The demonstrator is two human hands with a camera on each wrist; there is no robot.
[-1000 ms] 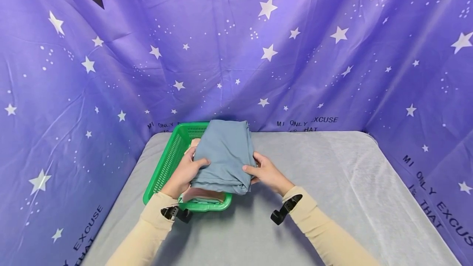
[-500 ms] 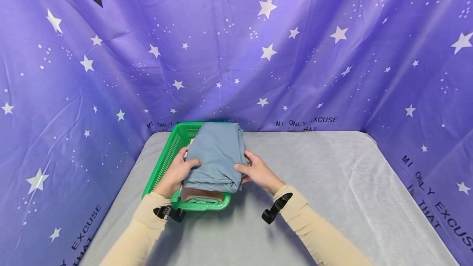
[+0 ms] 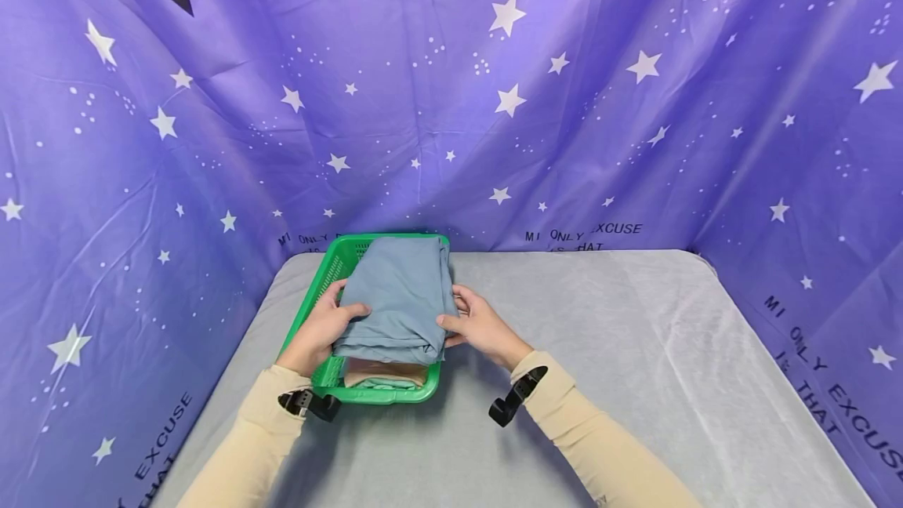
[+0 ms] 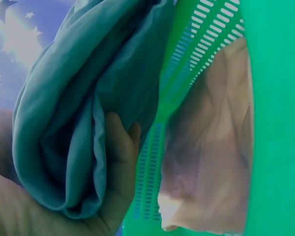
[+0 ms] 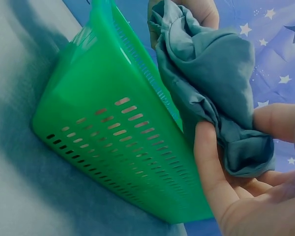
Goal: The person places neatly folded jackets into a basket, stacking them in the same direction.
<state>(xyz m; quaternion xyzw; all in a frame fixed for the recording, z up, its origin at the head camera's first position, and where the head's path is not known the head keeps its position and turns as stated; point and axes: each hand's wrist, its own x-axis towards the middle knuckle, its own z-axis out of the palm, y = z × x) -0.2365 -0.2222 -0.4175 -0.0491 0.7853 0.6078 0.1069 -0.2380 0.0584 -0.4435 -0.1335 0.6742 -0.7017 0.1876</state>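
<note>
A folded blue-grey garment hangs level over the green plastic basket, held by both hands at its opposite sides. My left hand grips its left edge, thumb on top and fingers underneath, as the left wrist view shows. At the right edge my right hand pinches the cloth between thumb and fingers. The folded layers show end-on in the right wrist view. Inside the basket, below the garment, lies folded pinkish-beige cloth, with a strip of mint-green cloth beneath it.
The basket stands at the left part of a table covered in grey cloth. Behind and at both sides hangs a purple curtain with white stars. Each wrist wears a black strap with a camera mount.
Both hands have carried the folded garment to the left and slightly down, from partly beside the basket to over it. Their hold on it looks the same.
</note>
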